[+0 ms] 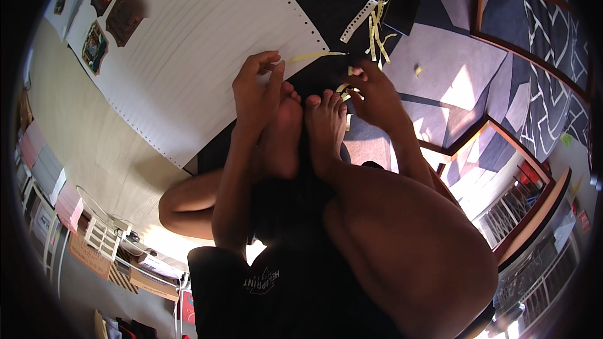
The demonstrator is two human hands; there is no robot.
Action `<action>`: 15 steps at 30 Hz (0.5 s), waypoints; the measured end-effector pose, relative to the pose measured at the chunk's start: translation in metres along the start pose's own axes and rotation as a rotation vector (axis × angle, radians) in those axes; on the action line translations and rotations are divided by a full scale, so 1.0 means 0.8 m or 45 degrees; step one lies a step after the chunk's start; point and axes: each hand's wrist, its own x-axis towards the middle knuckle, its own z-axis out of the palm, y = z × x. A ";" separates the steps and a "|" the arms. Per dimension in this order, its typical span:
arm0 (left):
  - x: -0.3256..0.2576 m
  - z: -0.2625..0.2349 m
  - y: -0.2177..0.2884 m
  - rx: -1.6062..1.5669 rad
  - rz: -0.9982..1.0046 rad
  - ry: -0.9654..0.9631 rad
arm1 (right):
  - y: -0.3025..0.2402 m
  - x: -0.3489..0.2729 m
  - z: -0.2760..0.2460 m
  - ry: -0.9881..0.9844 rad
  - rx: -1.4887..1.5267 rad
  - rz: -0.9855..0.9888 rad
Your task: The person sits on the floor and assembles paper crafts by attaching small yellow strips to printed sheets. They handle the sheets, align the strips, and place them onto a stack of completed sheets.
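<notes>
A large white sheet (207, 31) with rows of holes along its edges lies at the upper left. Over its near right corner stretches a thin yellow strip (314, 56). The curled thumb and forefinger of my left hand (257, 91) meet the strip's left end. Past the strip's other end is my right hand (380, 97), fingers bent and apart, slightly blurred. Small yellow scraps (343, 91) show by its fingertips; whether any touch the skin is unclear. My bare feet (325, 119) rest between the hands.
Torn yellow strips (375, 31) and a white perforated strip (358, 21) lie on a black surface at the upper right. Dark emblem-shaped pieces (94, 47) sit at the far left. Wooden frames (490, 119) stand on the right. Shelves and boxes (88, 254) are at the lower left.
</notes>
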 end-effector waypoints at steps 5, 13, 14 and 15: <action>-0.023 -0.071 -0.012 0.115 -0.016 0.204 | 0.011 0.005 -0.053 -0.565 0.041 0.160; -0.094 -0.174 -0.045 0.182 -0.260 0.378 | 0.012 0.009 -0.059 -0.069 0.090 0.102; -0.104 -0.183 -0.047 0.237 -0.229 0.381 | 0.006 0.012 -0.058 -0.065 0.111 0.079; -0.111 -0.189 -0.048 0.255 -0.239 0.312 | -0.002 0.015 -0.057 -0.058 0.131 0.061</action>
